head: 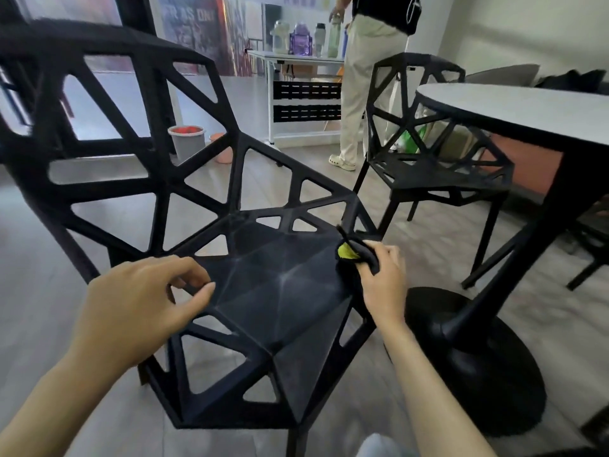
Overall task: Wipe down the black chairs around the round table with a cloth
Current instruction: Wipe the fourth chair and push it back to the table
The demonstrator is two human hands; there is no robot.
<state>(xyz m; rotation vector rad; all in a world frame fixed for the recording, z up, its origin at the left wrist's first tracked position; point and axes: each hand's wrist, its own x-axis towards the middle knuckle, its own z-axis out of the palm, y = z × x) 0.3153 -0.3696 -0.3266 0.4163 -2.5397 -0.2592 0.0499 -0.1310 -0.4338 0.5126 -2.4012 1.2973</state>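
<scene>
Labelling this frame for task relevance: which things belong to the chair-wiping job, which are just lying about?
Job:
- dark cloth with a yellow patch, gripped by right hand
- near black lattice plastic chair, left hand over the seat
- second black lattice chair
- round grey-topped table

Lying about:
- grey bucket
- bottles on white desk
- standing person

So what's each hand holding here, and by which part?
The right hand grips the dark cloth, bunched, at the near chair's right seat edge. The left hand holds nothing; its fingertips hover at the left edge.

Both forearms bare, no sleeves; hands point(141, 301) ungloved, no rings or watch.
</scene>
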